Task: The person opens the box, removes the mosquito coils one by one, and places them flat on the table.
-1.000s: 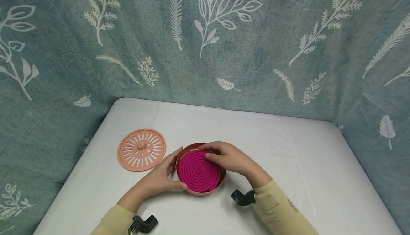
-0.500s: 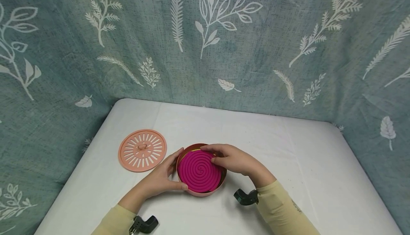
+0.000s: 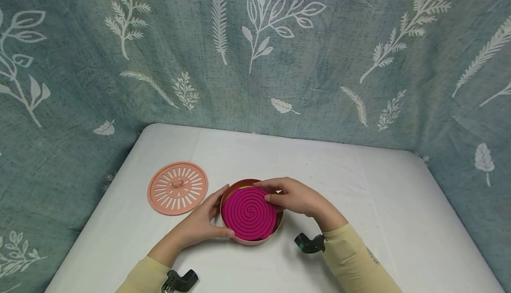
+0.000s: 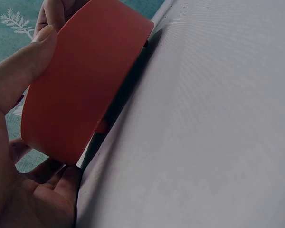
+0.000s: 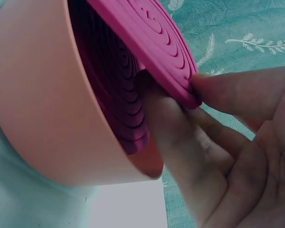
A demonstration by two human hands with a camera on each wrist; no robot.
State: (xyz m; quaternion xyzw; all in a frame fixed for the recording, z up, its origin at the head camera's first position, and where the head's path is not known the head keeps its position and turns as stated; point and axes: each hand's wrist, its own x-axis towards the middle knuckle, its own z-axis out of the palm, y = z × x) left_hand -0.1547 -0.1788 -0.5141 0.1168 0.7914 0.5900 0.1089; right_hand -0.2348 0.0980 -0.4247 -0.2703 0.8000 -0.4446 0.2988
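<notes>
Near the table's front sits a round coral mosquito coil box (image 3: 251, 242), its wall (image 4: 80, 80) filling much of the left wrist view. My left hand (image 3: 199, 224) grips the box from the left, thumb at the near side and fingers round the far side. A magenta mosquito coil (image 3: 245, 215) lies across the box's top. Between thumb and fingers, my right hand (image 3: 294, 197) pinches its right edge. The right wrist view shows this coil tilted, raised off a second magenta coil (image 5: 118, 114) inside the box. One right finger reaches under the raised coil.
A coral slotted lid (image 3: 178, 188) with a small central knob lies flat to the left of the box. White cloth covers the table (image 3: 319, 164). A teal leaf-patterned curtain (image 3: 239, 84) hangs behind and at both sides.
My right hand has shifted slightly right, and its thumb has moved from the coil's upper face to its right edge. The coil's right side now stands higher. The left hand stays on the box.
</notes>
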